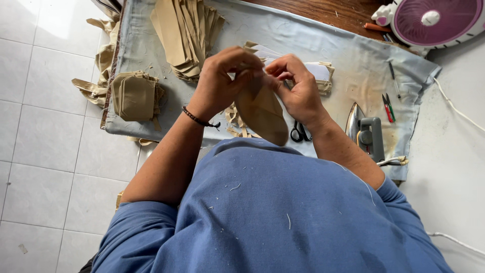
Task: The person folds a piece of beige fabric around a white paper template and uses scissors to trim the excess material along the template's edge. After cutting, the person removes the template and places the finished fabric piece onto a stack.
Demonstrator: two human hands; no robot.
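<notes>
Nearest the camera is the person's blue shirt, flecked with bits of white thread, and both bare forearms reach forward from it over the work. The left hand, with a dark beaded bracelet on its wrist, is closed with fingers and thumb pinching the upper edge of a tan, oval piece of cut fabric; the right hand is closed on the same upper edge just beside it, so the piece hangs down between the two wrists above the tabletop. Below the hands lie small tan scraps and a pair of black-handled scissors, partly hidden by the right wrist. To the right an iron rests on the stained grey cloth cover, with red and green pens just beyond it. To the left sits a stack of tan hexagonal pieces. Farther off is a fanned pile of long tan strips, and behind the hands a stack of white-topped pieces. At the far right corner stands a pink and white fan, and white floor tiles lie to the left.
</notes>
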